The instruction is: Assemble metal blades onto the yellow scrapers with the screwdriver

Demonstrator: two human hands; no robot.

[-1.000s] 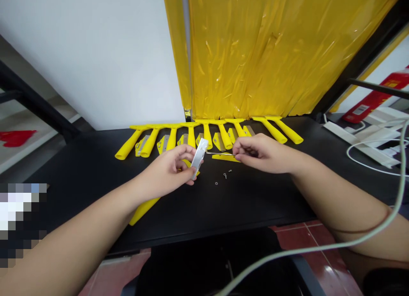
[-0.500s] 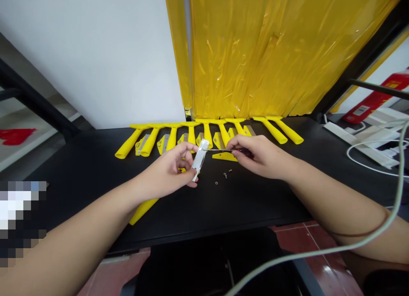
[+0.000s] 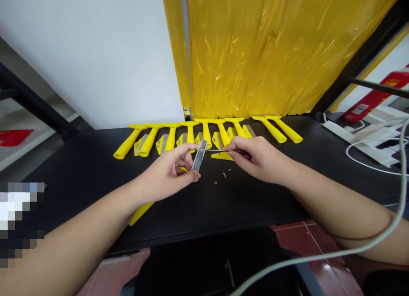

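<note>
From here I see a narrow silvery metal plate (image 3: 198,158) tilted upright in the left hand (image 3: 174,168); a thin-shafted screwdriver (image 3: 214,150) lies nearly level in the right hand (image 3: 252,156), tip at the plate's upper part.

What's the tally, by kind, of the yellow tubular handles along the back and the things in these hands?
Yellow tubular handles along the back: 9
Flat silver-grey bar in left hand: 1
Thin metal-shafted tool in right hand: 1
Total: 11

Yellow sheeting (image 3: 249,53) is hung beside white panel (image 3: 105,53); red package (image 3: 372,98) is seen at right; red item (image 3: 15,137) is laid on left shelf (image 3: 47,134).
</note>
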